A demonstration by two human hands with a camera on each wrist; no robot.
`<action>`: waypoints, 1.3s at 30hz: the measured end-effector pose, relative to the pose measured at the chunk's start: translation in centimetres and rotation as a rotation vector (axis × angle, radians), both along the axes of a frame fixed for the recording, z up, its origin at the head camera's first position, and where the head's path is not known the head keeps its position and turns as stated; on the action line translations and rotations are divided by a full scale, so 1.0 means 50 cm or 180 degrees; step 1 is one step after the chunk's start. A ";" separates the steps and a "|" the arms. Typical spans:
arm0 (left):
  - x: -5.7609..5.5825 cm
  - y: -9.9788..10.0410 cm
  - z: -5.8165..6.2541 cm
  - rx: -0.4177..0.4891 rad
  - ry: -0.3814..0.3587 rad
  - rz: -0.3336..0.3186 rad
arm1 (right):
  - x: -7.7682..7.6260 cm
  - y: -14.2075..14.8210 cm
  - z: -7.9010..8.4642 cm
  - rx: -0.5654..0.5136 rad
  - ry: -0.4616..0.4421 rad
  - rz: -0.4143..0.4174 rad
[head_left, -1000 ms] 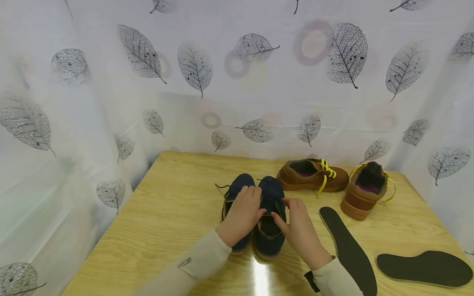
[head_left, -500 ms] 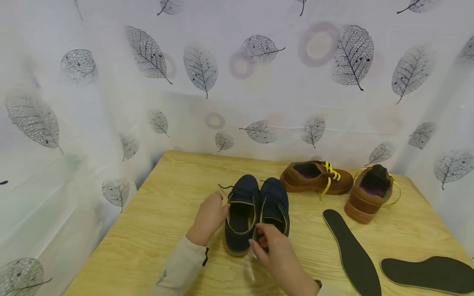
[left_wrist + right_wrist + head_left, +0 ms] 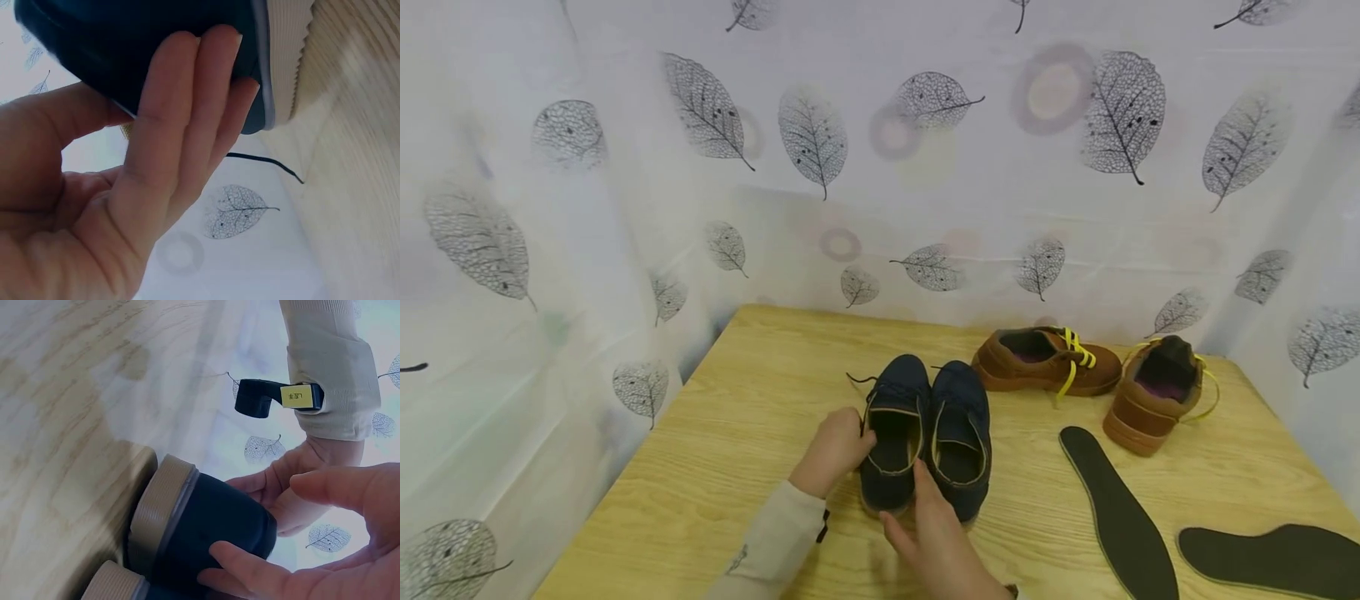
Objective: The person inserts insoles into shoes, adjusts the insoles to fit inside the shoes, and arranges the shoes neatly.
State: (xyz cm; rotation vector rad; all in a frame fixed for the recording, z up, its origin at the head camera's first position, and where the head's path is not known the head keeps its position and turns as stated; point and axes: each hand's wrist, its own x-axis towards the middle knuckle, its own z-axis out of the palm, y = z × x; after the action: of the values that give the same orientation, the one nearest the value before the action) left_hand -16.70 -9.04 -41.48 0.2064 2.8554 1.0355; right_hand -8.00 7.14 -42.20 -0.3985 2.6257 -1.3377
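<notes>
Two navy lace-up shoes stand side by side on the wooden table, toes pointing away. My left hand [image 3: 831,454] grips the outer side of the left navy shoe [image 3: 891,487]. In the left wrist view its fingers [image 3: 165,94] lie along the dark upper, and the thumb is at the collar. My right hand [image 3: 936,542] is behind the heels, with fingertips at the gap between the left shoe and the right navy shoe [image 3: 958,400]. Its fingers [image 3: 240,559] touch the heel in the right wrist view, while the thumb stands apart from the shoe.
Two brown shoes with yellow laces, one sideways [image 3: 1026,375] and one heel-on [image 3: 1138,417], stand at the back right. A dark insole [image 3: 1120,517] and another insole [image 3: 1273,558] lie at right. Behind the table [image 3: 715,467] hangs a leaf-patterned curtain [image 3: 865,208].
My left hand has gone from above the shoes to the left shoe's outer side and taken hold there. My right hand has moved from the right shoe's side to the heels.
</notes>
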 end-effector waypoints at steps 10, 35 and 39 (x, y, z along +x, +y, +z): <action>-0.016 -0.011 -0.004 -0.0102 0.0179 0.0143 | -0.021 -0.023 -0.001 0.0023 0.0096 0.0106; -0.151 -0.130 -0.003 -0.0589 0.0327 0.0740 | -0.133 -0.163 0.024 -0.0132 -0.0332 0.0378; -0.167 -0.144 -0.006 -0.0685 0.0308 0.0781 | -0.146 -0.183 0.017 -0.0065 -0.0341 0.0413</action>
State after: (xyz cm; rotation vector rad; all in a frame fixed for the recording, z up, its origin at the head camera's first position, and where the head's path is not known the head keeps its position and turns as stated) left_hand -25.03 -16.23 -41.76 -0.1169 3.1109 0.7603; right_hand -15.28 -2.02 -41.37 -0.4772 2.4564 -1.3080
